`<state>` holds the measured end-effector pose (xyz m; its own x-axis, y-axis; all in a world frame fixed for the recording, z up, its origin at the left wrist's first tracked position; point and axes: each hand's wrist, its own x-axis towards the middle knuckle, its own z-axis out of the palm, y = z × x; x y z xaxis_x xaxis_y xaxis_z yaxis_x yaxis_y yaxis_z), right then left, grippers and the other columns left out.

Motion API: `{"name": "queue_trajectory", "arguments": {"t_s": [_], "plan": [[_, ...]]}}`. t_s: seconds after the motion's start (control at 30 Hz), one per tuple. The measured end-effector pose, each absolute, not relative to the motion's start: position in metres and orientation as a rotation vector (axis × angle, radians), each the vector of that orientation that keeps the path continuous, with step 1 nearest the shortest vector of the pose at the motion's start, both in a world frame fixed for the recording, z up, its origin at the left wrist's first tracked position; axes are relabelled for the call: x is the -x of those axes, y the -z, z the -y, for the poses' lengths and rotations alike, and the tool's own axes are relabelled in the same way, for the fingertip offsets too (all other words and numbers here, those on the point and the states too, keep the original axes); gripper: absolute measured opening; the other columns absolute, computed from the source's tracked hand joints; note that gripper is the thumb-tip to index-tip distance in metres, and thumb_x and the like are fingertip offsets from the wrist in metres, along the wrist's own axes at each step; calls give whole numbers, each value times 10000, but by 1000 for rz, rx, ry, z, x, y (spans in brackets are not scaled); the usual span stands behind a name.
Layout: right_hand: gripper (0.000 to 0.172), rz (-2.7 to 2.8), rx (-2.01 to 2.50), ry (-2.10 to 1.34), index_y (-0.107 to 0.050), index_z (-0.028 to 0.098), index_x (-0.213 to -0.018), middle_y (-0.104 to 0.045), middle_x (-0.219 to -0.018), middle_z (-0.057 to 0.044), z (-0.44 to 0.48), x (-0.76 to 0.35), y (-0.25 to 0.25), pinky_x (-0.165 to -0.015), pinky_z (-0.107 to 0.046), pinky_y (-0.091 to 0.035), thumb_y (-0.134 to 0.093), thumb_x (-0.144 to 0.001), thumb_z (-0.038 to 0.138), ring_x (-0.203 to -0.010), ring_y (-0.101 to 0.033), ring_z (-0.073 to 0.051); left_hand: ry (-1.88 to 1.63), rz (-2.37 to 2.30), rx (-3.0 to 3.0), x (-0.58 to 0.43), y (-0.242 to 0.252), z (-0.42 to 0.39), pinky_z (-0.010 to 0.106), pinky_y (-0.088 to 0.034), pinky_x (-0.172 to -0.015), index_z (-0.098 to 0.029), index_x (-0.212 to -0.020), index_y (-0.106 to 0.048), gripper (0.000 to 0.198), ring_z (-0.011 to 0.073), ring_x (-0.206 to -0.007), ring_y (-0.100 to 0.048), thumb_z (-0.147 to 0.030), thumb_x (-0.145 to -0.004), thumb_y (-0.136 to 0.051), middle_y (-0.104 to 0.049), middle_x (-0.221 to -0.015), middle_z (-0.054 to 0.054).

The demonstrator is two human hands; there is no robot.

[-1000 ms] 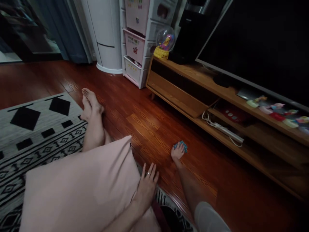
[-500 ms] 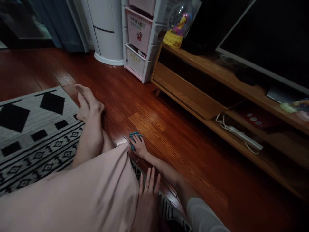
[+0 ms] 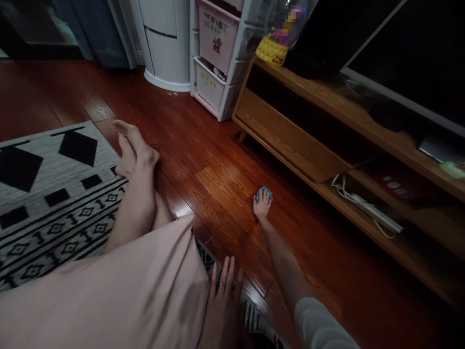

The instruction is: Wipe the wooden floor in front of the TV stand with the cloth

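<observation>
A small teal cloth (image 3: 264, 193) is pressed flat onto the dark red wooden floor (image 3: 225, 160) by the right hand (image 3: 262, 205), arm stretched out well ahead of the body. The grip there is closed down on the cloth, fingers spread over it, only the teal edges poking out past the fingertips. The cloth sits on the bare boards, roughly midway between the outstretched legs (image 3: 140, 194) and the low wooden TV stand (image 3: 290, 135), not touching either.

The left hand (image 3: 221, 310) is laid flat, fingers open and together, nothing held in it; it rests right at the edge of a big pale pink cushion (image 3: 109, 295) that's lying across the lap. A ring can be made out on one finger. A strip of black-and-white patterned rug (image 3: 47, 194) is seen under the legs, and a bit more of it shows just beside the left hand.

Farther back, a white power strip with its cable (image 3: 366, 208) is lying on the stand's lower shelf, and a white and pink drawer unit (image 3: 218, 53) is parked next to a white cylindrical appliance (image 3: 163, 43).
</observation>
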<state>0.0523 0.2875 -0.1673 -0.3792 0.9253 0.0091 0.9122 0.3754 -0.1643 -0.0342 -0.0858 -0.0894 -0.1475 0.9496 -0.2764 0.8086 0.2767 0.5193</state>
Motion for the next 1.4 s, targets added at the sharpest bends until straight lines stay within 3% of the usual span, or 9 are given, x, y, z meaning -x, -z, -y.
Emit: {"name": "queue_trajectory", "arguments": {"t_s": [0.1,0.23,0.37,0.43,0.53,0.67,0.97,1.13,1.4], "plan": [[612,2557,1616,-177,-237,181,-1612,-195,-1688,-120,-248,-78,173,-1223,-528,-156,-199,-1038,391,-1545,-116,-261,-332,-1993,-1576,15,83,87,533,-409,-1036,-471,-1337,-612,648,267,-1541,-81,-346,-859,-193,-594,-1351,-179],[621,2772,1176,-188,-185,232,-1625,-191,-1694,-97,-148,-100,186,-1231,-539,-145,-287,-1029,375,-1562,-98,-249,-344,-1992,-1606,-9,70,94,486,-399,-1063,-462,-1383,-567,632,281,-1536,-137,-333,-847,-258,-584,-1377,-192],[648,2950,833,-283,-202,295,-1620,-209,-1692,-43,-71,-109,191,-1241,-510,-161,-392,-1002,335,-1562,-127,-234,-349,-1980,-1670,-32,58,105,437,-236,-1201,-286,-1501,-490,670,280,-1541,-178,-423,-857,-361,-481,-1558,-30],[644,2969,786,-317,-244,298,-1611,-232,-1685,-44,-69,-101,187,-1244,-507,-157,-420,-993,327,-1561,-139,-235,-342,-1977,-1702,-42,55,109,480,-193,-1239,-313,-1492,-509,660,290,-1549,-178,-443,-845,-512,-425,-1603,15],[619,2895,947,-305,-294,243,-1598,-228,-1683,-91,-109,-71,173,-1238,-540,-144,-412,-998,343,-1560,-132,-256,-327,-1985,-1735,-52,51,111,609,-208,-1242,-410,-1474,-515,609,307,-1556,-159,-411,-869,-582,-409,-1602,-20],[604,2699,1368,-312,-292,177,-1592,-212,-1681,-143,-169,-26,155,-1223,-566,-164,-371,-1007,309,-1558,-136,-262,-284,-2015,-1784,-57,46,105,705,-157,-1228,-283,-1568,-389,685,358,-1553,-142,-424,-914,-539,-290,-1654,88],[598,2840,981,-282,-327,252,-1585,-272,-1670,-84,-105,-108,170,-1242,-516,-191,-395,-991,251,-1552,-186,-232,-196,-2041,-1855,-52,25,98,665,-166,-1245,-193,-1553,-419,679,357,-1544,-170,-428,-929,-546,-252,-1649,147],[685,2917,836,-283,-173,319,-1621,-201,-1691,-32,-45,-229,195,-1238,-516,-230,-392,-976,252,-1555,-175,-231,-177,-2043,-1940,-53,28,99,665,-133,-1243,-188,-1539,-438,666,360,-1539,-193,-430,-930,-552,-266,-1641,149],[609,2452,1595,-164,-306,250,-1597,-269,-1671,-63,-128,-277,200,-1223,-558,-227,-243,-1002,366,-1545,-212,-254,-33,-1995,-1937,-50,20,96,659,-90,-1235,-164,-1548,-410,670,353,-1547,-154,-458,-952,-494,-241,-1637,168]]}}
